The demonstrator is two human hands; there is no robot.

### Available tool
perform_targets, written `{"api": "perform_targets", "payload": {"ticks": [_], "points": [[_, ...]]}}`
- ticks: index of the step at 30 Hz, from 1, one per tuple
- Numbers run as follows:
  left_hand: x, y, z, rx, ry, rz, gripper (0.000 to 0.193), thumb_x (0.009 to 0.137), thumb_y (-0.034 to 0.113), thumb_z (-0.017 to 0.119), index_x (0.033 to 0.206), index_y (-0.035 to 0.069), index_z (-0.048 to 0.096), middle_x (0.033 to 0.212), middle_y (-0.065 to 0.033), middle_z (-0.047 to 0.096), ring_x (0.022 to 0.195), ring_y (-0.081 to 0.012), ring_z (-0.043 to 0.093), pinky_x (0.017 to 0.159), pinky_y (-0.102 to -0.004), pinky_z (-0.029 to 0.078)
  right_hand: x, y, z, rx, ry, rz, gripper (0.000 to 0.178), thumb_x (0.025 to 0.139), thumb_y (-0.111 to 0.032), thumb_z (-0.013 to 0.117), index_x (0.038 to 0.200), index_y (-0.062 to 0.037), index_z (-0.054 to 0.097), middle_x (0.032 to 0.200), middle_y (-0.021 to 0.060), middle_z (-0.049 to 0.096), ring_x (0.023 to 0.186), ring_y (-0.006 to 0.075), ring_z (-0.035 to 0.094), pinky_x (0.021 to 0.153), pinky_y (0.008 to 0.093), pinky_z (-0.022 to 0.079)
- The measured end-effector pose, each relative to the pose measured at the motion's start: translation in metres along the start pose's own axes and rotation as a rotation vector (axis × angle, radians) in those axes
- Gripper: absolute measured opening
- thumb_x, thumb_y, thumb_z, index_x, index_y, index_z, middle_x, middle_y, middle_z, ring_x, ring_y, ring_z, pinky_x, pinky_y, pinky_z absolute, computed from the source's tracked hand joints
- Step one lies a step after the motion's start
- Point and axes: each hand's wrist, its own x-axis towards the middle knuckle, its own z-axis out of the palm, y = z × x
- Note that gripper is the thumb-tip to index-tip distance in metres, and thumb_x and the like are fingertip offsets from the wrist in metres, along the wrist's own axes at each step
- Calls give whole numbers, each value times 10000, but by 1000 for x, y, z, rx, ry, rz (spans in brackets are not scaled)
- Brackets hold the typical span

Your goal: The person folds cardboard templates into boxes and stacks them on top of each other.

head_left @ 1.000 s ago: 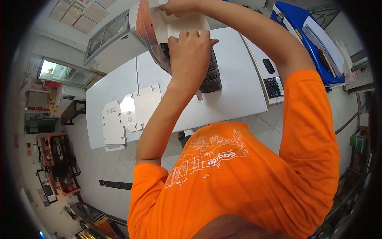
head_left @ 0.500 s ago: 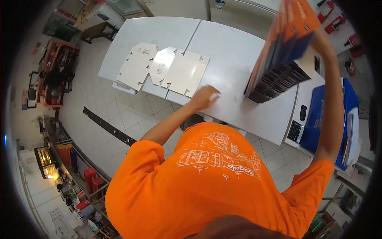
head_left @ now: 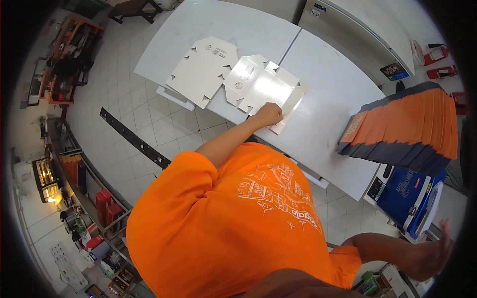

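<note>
My left hand point(head_left: 270, 114) is closed and pressed on the right part of a cream-white flat cardboard box blank point(head_left: 243, 77) with notched edges. What its fingers hold, if anything, is hidden. Along that side, a strip of the card looks bent up. Another cream-white blank point(head_left: 201, 72) lies flat just to the left, close against it. My right hand point(head_left: 430, 258) is off the table at the lower right, fingers spread, holding nothing. A tall stack of orange and dark blue folded card pieces point(head_left: 402, 126) stands on the table's right end.
The white table point(head_left: 328, 74) has a seam across its top. To the right are a blue case point(head_left: 405, 191) and a black calculator point(head_left: 375, 188). Beyond the table stands a pale refrigerator point(head_left: 357, 37). Shelves with red boxes point(head_left: 104, 204) are at the left.
My right hand has come away from the orange and blue stack, back and down to the lower right. My left hand has moved onto the right-hand card blank, whose edge now looks bent.
</note>
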Motion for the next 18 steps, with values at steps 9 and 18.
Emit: {"api": "perform_targets", "payload": {"ticks": [9, 18], "points": [[-89, 29, -156, -348, 450, 410, 142, 901, 189, 669, 973, 67, 682, 993, -95, 719, 846, -313, 693, 763, -388, 561, -129, -288, 108, 1535, -773, 1088, 665, 1020, -506, 545, 1442, 5, 485, 1324, 193, 606, 1147, 258, 618, 873, 379, 541], [-123, 3, -183, -877, -23, 397, 555, 935, 414, 697, 1375, 103, 565, 1325, -119, 623, 1257, -238, 584, 1031, -388, 489, -120, -346, 138, 1109, -642, 614, 439, 862, 118, 541, 1278, 7, 630, 1269, 161, 675, 1126, 294, 679, 1008, 369, 509]]}}
